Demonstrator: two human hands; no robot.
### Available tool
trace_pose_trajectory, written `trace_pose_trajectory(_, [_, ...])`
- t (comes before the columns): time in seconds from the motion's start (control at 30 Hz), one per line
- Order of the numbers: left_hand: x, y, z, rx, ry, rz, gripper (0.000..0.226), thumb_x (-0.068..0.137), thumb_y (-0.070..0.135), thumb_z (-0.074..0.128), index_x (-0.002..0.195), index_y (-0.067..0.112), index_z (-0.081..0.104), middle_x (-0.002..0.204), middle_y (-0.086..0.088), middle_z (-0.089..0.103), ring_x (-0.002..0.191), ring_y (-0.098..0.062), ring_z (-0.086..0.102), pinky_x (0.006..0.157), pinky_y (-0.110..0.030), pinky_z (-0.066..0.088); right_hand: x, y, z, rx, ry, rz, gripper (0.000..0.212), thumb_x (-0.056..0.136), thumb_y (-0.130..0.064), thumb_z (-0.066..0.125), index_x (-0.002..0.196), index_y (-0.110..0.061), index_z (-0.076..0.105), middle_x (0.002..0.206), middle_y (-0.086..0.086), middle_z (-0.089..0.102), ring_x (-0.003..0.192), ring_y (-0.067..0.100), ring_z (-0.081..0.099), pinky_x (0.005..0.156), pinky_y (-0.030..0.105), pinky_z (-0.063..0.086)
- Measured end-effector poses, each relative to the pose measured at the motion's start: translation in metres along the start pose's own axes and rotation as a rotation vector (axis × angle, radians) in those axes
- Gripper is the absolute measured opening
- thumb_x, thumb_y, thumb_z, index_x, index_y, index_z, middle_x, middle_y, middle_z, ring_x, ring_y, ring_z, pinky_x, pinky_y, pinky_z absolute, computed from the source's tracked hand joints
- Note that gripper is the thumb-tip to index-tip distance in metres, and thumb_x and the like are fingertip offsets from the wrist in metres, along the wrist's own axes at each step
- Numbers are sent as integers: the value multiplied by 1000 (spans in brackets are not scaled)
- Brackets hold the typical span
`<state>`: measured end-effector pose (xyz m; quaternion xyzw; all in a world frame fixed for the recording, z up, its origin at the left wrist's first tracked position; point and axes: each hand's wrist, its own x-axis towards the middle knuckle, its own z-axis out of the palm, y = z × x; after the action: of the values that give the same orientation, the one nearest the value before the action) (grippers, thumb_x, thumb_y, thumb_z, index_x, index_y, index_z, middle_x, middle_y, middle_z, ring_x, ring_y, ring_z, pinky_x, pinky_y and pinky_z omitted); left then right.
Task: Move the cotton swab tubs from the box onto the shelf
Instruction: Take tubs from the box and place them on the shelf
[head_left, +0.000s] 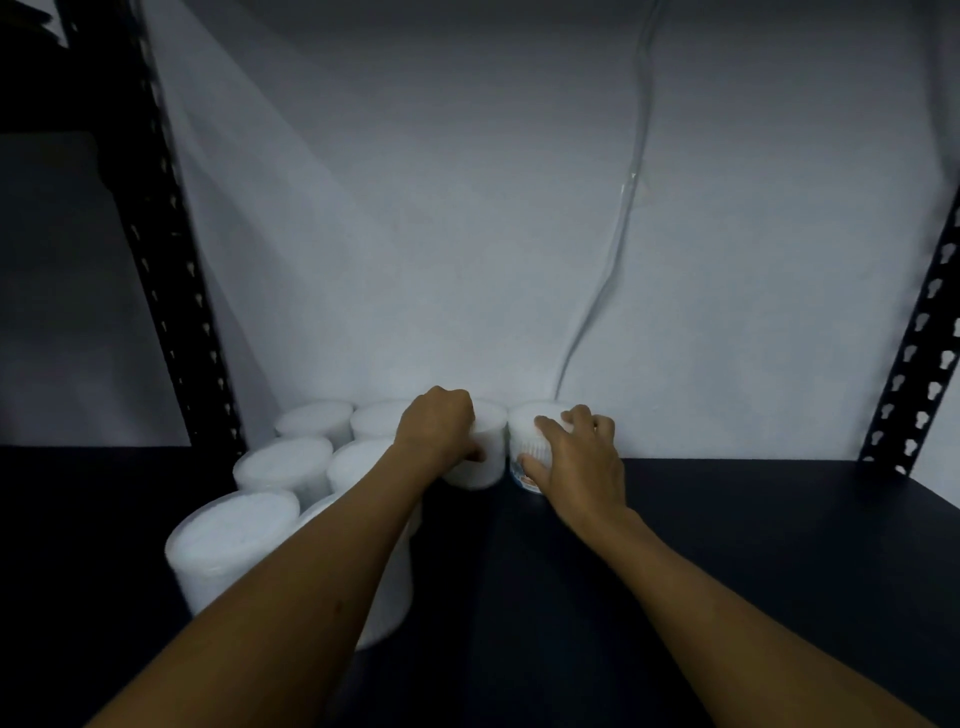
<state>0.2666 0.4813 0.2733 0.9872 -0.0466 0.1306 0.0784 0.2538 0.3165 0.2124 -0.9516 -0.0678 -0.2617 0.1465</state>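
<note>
Several white cotton swab tubs stand in rows on the dark shelf, grouped at the back left. My left hand grips one tub at the back wall. Right beside it, my right hand grips another tub that has a coloured label low on its side. Both tubs rest upright on the shelf board and nearly touch each other. The nearest tub stands at the front left, partly behind my left forearm. The box is out of view.
A white wall closes the back of the shelf, with a thin clear cable hanging down it. Black perforated uprights stand at the left and at the right. The shelf board right of the tubs is bare.
</note>
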Motion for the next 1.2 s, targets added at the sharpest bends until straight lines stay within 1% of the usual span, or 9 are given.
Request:
trace_pose_trajectory(0.1, [-2,-1,-2,-7,-2,18,38,68,35,80,70,11,51,81,-10,59,82,-26,59,59,-29,37,2,0,-6,29,-32,3,51,85,-47,61,130,-24,50,131,5,41,119,28,34,83,37,49])
trace_pose_trajectory(0.17, [-4,-1,-3,-4,-28,51,41,70,36,78,93,8,61,98,-9,62,97,-26,59,69,-31,44,4,1,-14,42,-83,-15,57,82,-49,63,131,-24,49,131,5,44,119,28,36,90,40,45])
trace_pose_trajectory(0.23, [-9,0,-4,-8,-47,94,57,74,35,75,120,8,56,121,-8,58,112,-25,54,88,-33,46,2,4,-25,83,-116,-25,65,80,-49,65,135,-23,44,136,3,46,127,28,33,96,44,41])
trace_pose_trajectory(0.4, [-32,18,-12,-65,16,236,62,80,35,72,134,12,50,137,-5,52,125,-24,47,101,-34,39,-36,22,-57,154,-53,-94,63,84,-36,66,138,-17,40,141,1,44,132,23,32,104,40,38])
trace_pose_trajectory(0.63, [-91,94,-4,-203,9,515,41,88,30,63,124,12,59,124,-6,62,112,-22,57,93,-31,45,-128,83,-120,168,-54,46,56,88,-34,63,137,-12,47,138,4,52,125,18,47,102,29,39])
trace_pose_trajectory(0.77, [-128,158,18,-242,24,759,33,90,30,57,116,11,61,113,-8,63,102,-25,59,87,-35,47,-203,126,-164,148,-11,177,51,87,-33,66,132,-15,53,133,3,56,120,18,53,99,33,46])
trace_pose_trajectory(0.9, [-170,230,46,-299,-17,975,22,91,30,51,101,14,64,97,-2,60,88,-20,57,77,-36,49,-286,171,-203,105,68,364,44,84,-29,69,125,-15,60,122,2,64,110,20,60,94,38,50])
trace_pose_trajectory(1.03, [-214,298,77,-360,-41,1164,19,90,26,51,89,14,65,86,-1,59,82,-18,52,71,-40,50,-374,214,-227,76,138,577,38,82,-22,72,118,-12,65,113,4,68,100,19,64,85,34,53])
trace_pose_trajectory(1.2, [-261,372,107,-414,-81,1306,17,90,25,53,91,14,66,85,-1,61,86,-20,50,72,-39,49,-476,258,-244,78,155,855,36,83,-23,71,117,-13,65,113,2,68,98,11,61,82,27,51])
